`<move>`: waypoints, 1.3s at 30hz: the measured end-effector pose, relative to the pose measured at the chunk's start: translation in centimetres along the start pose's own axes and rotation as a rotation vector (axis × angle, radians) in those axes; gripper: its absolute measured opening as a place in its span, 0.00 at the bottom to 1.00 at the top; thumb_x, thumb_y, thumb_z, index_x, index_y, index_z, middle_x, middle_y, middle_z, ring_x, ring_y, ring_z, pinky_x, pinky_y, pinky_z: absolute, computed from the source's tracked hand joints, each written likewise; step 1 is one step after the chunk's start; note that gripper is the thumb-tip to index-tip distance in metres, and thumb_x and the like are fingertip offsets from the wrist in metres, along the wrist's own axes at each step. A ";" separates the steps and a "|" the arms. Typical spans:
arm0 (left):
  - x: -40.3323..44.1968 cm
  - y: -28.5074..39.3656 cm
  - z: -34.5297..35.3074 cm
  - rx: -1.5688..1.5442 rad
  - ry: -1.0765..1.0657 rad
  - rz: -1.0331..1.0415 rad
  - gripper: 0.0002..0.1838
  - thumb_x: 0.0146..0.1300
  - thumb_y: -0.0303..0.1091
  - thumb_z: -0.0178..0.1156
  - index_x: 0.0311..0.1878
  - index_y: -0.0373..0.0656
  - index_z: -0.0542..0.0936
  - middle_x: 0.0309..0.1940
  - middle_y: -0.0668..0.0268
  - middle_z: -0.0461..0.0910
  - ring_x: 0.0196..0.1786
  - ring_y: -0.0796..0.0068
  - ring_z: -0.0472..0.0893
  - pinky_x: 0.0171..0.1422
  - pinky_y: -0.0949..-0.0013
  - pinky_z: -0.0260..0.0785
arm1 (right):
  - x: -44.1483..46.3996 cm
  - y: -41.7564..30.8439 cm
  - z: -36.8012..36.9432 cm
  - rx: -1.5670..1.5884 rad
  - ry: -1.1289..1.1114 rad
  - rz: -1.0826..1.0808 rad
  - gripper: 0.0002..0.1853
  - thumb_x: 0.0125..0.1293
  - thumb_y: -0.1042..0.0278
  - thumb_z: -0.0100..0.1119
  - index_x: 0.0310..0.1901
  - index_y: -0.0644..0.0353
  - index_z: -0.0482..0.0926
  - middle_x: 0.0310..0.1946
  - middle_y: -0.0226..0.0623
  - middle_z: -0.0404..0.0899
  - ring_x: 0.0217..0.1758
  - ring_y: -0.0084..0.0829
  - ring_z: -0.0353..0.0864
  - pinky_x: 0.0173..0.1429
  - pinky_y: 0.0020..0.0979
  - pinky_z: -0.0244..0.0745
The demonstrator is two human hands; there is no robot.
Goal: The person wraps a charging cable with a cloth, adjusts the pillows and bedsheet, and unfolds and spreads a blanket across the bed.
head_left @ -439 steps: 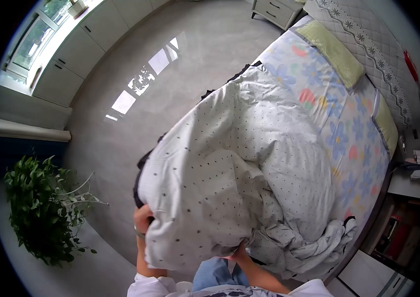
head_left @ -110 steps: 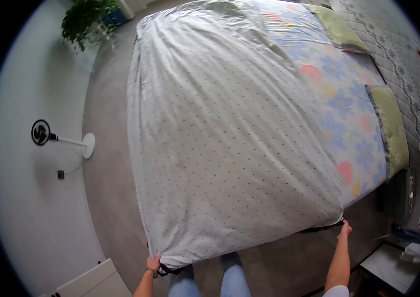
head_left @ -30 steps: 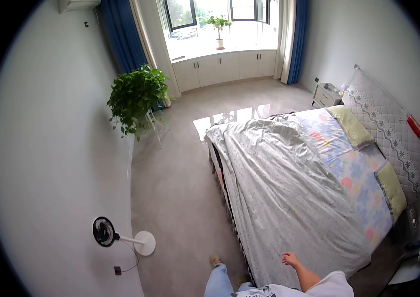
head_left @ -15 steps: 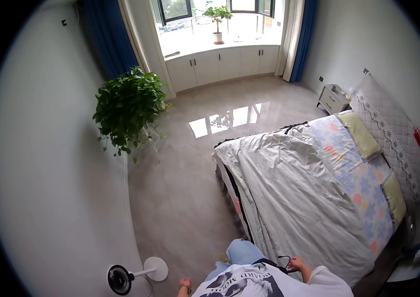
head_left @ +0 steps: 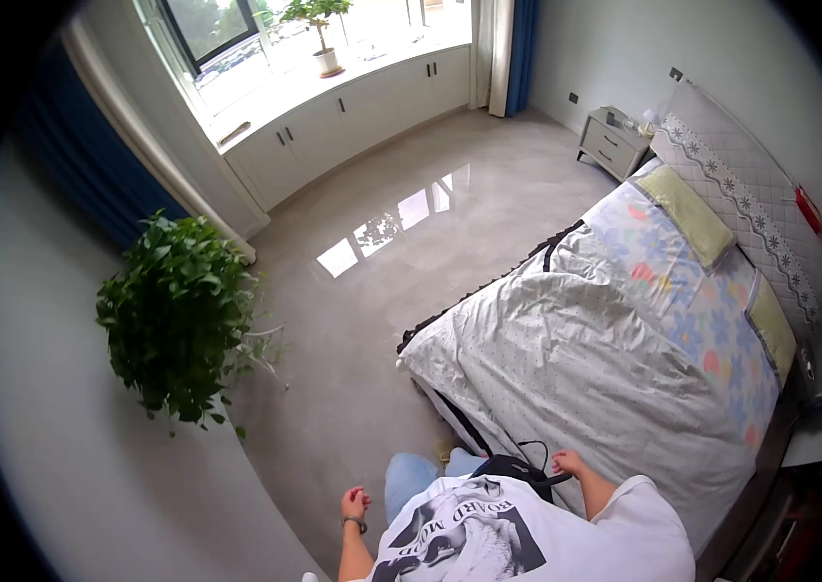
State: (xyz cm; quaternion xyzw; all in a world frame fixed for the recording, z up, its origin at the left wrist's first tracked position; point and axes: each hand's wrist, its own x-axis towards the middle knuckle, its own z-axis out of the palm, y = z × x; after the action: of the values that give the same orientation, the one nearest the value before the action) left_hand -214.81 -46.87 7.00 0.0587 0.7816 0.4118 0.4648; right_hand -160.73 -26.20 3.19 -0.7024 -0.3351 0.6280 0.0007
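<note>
My left hand (head_left: 355,502) hangs over the floor beside my body, with loosely curled fingers and nothing visible in it. My right hand (head_left: 567,463) is above the near part of the white dotted quilt (head_left: 566,359), its fingers bent and slightly apart. A black bag (head_left: 513,468) lies against my waist, its strap just beside the right hand. The quilt covers the left part of the bed with wrinkles, its black-trimmed edge along the far side. Beyond it shows a flowered sheet (head_left: 687,310) with two green pillows (head_left: 690,218).
A leafy plant (head_left: 173,315) on a white stand is at the left by the wall. Low cabinets (head_left: 333,126) curve beneath the window. A nightstand (head_left: 612,144) stands beyond the bed. Grey floor (head_left: 333,359) runs between plant and bed.
The quilt, bunched up earlier, was spread over the bed and both hands let go of its corners. My body has moved along the bedside toward the window; the fan has left view.
</note>
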 end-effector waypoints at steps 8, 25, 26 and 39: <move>6.9 0.0 -3.9 0.186 0.032 -0.467 0.08 0.61 0.29 0.51 0.42 0.40 0.74 0.24 0.64 0.76 0.21 0.72 0.76 0.22 0.70 0.70 | 8.4 -26.5 3.5 0.214 0.114 -0.268 0.13 0.62 0.69 0.46 0.47 0.61 0.74 0.30 0.35 0.78 0.28 0.24 0.78 0.29 0.25 0.73; 57.5 61.4 16.2 0.495 -0.299 0.439 0.08 0.59 0.32 0.51 0.40 0.42 0.75 0.22 0.66 0.75 0.22 0.78 0.76 0.24 0.75 0.67 | 13.8 -34.4 15.1 0.643 0.390 0.108 0.13 0.60 0.70 0.48 0.46 0.61 0.74 0.30 0.37 0.80 0.28 0.28 0.81 0.26 0.26 0.73; 58.3 63.9 20.2 0.528 -0.356 0.489 0.08 0.59 0.33 0.52 0.39 0.42 0.76 0.23 0.67 0.76 0.23 0.78 0.76 0.24 0.76 0.67 | 13.4 -34.4 15.0 0.682 0.413 0.120 0.13 0.60 0.70 0.48 0.46 0.61 0.74 0.30 0.37 0.80 0.28 0.28 0.81 0.26 0.26 0.73; 46.8 69.7 66.4 1.239 -1.102 0.661 0.13 0.58 0.38 0.58 0.39 0.38 0.80 0.29 0.62 0.82 0.31 0.76 0.81 0.37 0.73 0.72 | 23.3 -42.3 0.8 0.915 0.674 0.048 0.11 0.63 0.66 0.50 0.43 0.61 0.76 0.28 0.36 0.80 0.29 0.25 0.80 0.31 0.26 0.74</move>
State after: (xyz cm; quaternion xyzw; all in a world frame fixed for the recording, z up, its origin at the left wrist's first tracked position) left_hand -209.88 60.05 8.77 0.7113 0.4727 -0.0584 0.5170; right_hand -181.58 17.24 0.28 -0.7995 0.0061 0.4502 0.3977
